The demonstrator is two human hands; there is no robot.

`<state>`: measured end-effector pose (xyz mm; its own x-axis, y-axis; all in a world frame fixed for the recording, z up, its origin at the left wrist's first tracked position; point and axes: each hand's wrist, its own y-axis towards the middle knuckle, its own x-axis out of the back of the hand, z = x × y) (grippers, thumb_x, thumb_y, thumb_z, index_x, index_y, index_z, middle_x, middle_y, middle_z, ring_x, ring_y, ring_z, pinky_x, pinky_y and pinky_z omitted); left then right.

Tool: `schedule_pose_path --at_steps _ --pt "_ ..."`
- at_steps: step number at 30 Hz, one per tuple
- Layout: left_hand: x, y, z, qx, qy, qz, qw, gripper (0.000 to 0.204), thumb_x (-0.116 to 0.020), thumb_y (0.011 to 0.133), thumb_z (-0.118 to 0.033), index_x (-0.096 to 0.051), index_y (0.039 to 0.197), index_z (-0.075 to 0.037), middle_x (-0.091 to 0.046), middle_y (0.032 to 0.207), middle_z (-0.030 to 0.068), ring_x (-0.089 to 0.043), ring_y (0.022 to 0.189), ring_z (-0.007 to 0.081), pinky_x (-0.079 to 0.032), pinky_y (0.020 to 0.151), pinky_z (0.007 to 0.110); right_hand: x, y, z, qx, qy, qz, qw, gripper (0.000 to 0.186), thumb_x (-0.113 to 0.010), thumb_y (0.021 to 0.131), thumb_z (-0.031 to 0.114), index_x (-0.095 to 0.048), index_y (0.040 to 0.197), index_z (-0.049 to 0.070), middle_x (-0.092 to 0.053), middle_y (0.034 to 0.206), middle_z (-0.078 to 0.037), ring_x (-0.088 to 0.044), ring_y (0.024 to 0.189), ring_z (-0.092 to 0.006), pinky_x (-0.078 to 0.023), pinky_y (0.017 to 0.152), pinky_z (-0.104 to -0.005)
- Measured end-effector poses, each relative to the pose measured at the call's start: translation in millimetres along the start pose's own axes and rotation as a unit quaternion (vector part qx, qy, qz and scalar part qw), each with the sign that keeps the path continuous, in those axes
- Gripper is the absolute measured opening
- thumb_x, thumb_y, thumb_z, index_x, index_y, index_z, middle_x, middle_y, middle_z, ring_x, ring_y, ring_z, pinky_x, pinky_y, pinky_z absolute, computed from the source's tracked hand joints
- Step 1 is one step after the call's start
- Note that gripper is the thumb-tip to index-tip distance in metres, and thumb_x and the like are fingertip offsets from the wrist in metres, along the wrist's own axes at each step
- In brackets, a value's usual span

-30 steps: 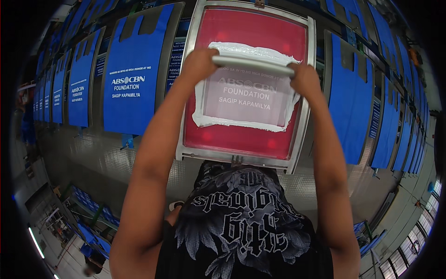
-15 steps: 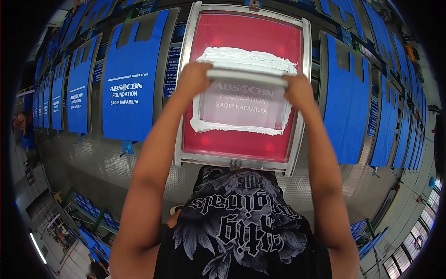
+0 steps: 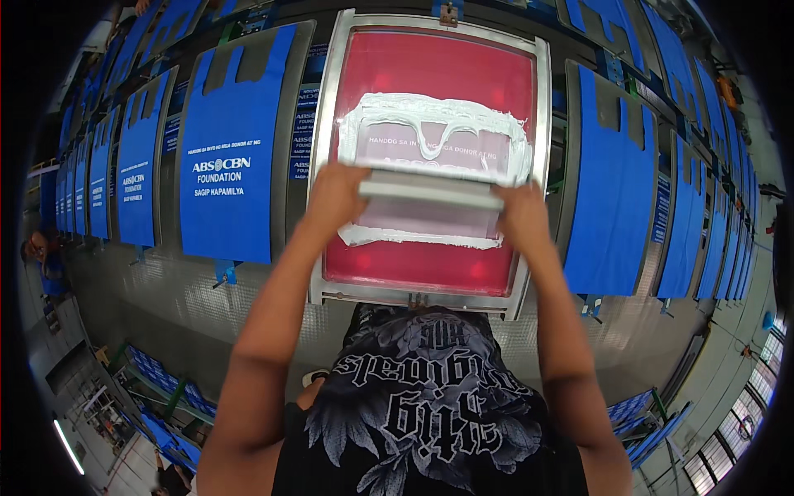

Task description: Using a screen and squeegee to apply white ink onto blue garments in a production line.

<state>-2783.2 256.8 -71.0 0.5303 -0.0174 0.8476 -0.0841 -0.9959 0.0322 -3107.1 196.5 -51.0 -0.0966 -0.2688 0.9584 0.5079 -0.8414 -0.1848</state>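
Note:
Both my hands are closed on a long pale squeegee [image 3: 426, 190], which lies crosswise on a printing screen. My left hand [image 3: 337, 197] grips its left end and my right hand [image 3: 523, 213] its right end. The screen has a red mesh [image 3: 413, 62] in a silver metal frame [image 3: 542, 107]. White ink [image 3: 438, 106] rings a see-through stencil window in thick ridges, with two looping strands drooping inside its upper part. Faint lettering shows through the window above the squeegee; the squeegee covers the window's middle.
Blue bag panels with cut-out handles lie on boards to the left [image 3: 227, 149] and right [image 3: 608, 182]; the left ones bear white print. A hinge clamp [image 3: 448, 12] sits at the frame's far edge. Another person [image 3: 43, 256] is at the far left.
My hands have pulled the squeegee toward me, from the upper part of the stencil window to its lower middle. Looping white ink strands now show behind it.

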Motion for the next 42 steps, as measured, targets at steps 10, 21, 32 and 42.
schedule_pose_path --at_steps 10,21,32,42 --pt "49 133 6 0.054 0.011 0.094 0.994 0.038 -0.080 0.063 -0.026 -0.067 0.092 -0.004 -0.067 0.081 0.0165 -0.064 0.080 0.0345 -0.050 0.073 0.041 74 132 -35 0.015 -0.017 0.098 0.995 0.044 -0.063 0.065 0.011 -0.065 0.109 0.010 -0.066 0.102 -0.016 -0.062 0.098 -0.0327 -0.049 0.085 -0.0407" --pt "-19 -136 -70 0.191 -0.182 0.447 0.855 0.046 -0.055 0.090 -0.045 -0.063 0.096 0.000 -0.066 0.088 0.0171 -0.063 0.085 0.0275 -0.048 0.077 0.040 68 158 -59 0.030 -0.014 0.094 0.995 0.051 -0.063 0.061 0.013 -0.063 0.112 0.005 -0.064 0.104 -0.021 -0.062 0.097 -0.0356 -0.048 0.088 -0.0393" --pt "-93 -203 -94 0.238 -0.557 0.308 0.734 0.040 -0.054 0.094 -0.038 -0.065 0.085 0.000 -0.057 0.070 -0.0034 -0.048 0.065 0.0054 -0.043 0.062 0.023 70 155 9 0.042 -0.020 0.069 0.997 0.051 -0.054 0.064 0.005 -0.063 0.114 0.007 -0.063 0.108 -0.020 -0.060 0.100 -0.0349 -0.046 0.092 -0.0402" --pt "-81 -196 -100 0.188 -0.551 0.297 0.757 0.043 -0.049 0.096 -0.040 -0.061 0.073 -0.005 -0.050 0.061 -0.0034 -0.043 0.057 0.0062 -0.035 0.052 0.022 50 -44 96 0.027 0.025 0.038 0.999 0.040 -0.056 0.068 -0.002 -0.065 0.104 0.012 -0.064 0.095 -0.014 -0.060 0.092 -0.0327 -0.047 0.081 -0.0434"
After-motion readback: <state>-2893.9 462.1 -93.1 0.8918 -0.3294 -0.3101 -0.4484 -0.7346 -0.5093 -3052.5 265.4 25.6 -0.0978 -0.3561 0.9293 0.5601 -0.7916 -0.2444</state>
